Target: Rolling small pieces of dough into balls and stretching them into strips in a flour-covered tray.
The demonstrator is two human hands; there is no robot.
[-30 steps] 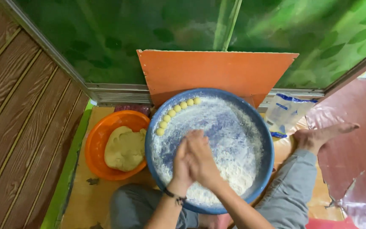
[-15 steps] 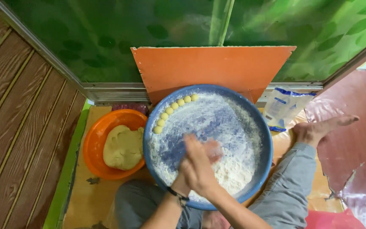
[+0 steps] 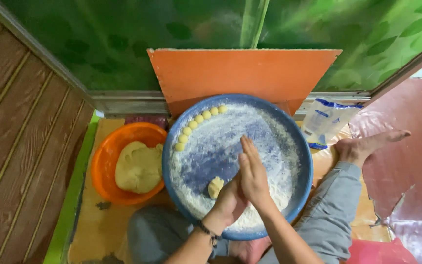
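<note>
A round blue tray [image 3: 296,146] dusted with white flour rests on my lap. My right hand [image 3: 252,171] lies flat, fingers straight, against the palm of my left hand [image 3: 228,203] over the tray's near half. Whatever is between the palms is hidden. A small rough piece of yellow dough [image 3: 215,187] lies in the flour just left of my left hand. A curved row of several small dough balls [image 3: 196,122] runs along the tray's upper left rim.
An orange bowl [image 3: 104,161] holding a big lump of dough [image 3: 139,166] stands left of the tray. An orange board [image 3: 240,73] leans against the green wall behind. A white and blue bag [image 3: 328,120] lies at right, near my bare foot [image 3: 367,144].
My hands stayed pressed together and slid a little right and back over the tray. The small dough piece now shows in the flour beside my left hand.
</note>
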